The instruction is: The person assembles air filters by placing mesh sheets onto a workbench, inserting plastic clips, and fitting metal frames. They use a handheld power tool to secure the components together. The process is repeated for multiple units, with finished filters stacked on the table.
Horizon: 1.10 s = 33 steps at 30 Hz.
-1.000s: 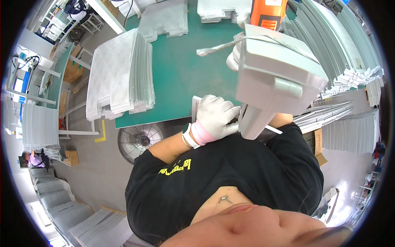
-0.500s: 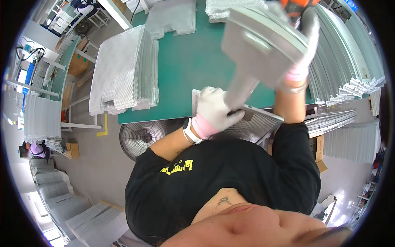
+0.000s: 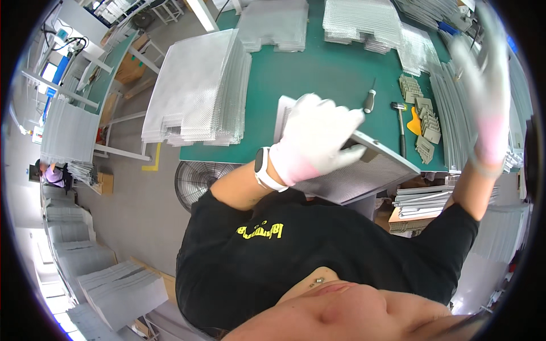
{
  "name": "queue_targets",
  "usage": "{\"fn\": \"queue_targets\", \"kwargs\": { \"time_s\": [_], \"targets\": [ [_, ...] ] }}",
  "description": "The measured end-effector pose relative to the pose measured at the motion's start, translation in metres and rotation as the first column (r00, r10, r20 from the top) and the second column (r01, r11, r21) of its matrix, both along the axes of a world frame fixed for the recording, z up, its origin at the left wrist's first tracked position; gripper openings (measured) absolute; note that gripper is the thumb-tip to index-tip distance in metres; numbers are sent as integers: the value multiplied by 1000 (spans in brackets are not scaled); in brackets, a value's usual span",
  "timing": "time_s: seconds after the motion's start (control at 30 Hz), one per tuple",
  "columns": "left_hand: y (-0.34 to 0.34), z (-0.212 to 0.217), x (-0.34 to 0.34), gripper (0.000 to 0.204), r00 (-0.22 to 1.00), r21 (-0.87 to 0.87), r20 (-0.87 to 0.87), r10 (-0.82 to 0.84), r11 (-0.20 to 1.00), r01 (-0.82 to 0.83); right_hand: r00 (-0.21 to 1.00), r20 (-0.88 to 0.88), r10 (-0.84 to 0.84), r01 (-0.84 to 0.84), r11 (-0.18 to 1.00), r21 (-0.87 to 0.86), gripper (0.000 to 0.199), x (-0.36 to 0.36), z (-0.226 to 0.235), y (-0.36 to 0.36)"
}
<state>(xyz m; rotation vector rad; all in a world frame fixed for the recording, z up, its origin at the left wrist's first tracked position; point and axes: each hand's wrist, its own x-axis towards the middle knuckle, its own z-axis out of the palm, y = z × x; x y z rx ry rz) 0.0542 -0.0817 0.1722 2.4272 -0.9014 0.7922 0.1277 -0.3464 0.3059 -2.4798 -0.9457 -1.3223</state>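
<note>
Gripping with bent fingers and thumb, the left hand in a white glove with a pink cuff (image 3: pixel 318 136) has hold of one grey-framed rectangular metal mesh panel (image 3: pixel 364 173), which sits tilted beneath that hand and reaches out to its right, at the near edge of the green tabletop (image 3: pixel 318 71). The right hand in a matching white glove (image 3: pixel 483 71), blurred, is raised well apart to the right, fingers spread wide, with nothing seen in its grasp.

Beyond the left hand and to its right lie one screwdriver with a grey-green handle (image 3: pixel 369 102), one black-headed hammer (image 3: pixel 402 128) and one flat yellow piece (image 3: pixel 413 121). Nearer the right hand, on its left, is a group of beige notched plates (image 3: pixel 427 122), too overlapped to count. Four piles of silvery mesh sheets (image 3: pixel 196 74) show: one left of the left hand, three farther beyond it. One round wire-guarded fan (image 3: pixel 193 184) stands below and left of the left hand.
</note>
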Motion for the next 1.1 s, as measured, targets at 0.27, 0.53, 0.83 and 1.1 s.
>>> {"fn": "queue_targets", "kwargs": {
  "time_s": [0.27, 0.53, 0.83, 1.1],
  "targets": [
    [42, 28, 16, 41, 909, -207, 394, 137, 977, -57, 416, -879, 232, -36, 970, 239, 70, -59, -102, -10],
    [191, -40, -43, 49, 656, 102, -145, 741, 671, -735, 513, -668, 539, 358, 573, 737, 61, -80, -216, -144],
    [218, -30, -45, 69, 709, 342, -297, 640, 765, -547, 616, -531, 582, 311, 439, 843, 62, -97, -235, -172],
    [248, 3, -38, 73, 823, 473, -345, 452, 841, -263, 934, -321, 160, 260, 313, 913, 66, -172, -166, -216]
  ]
}}
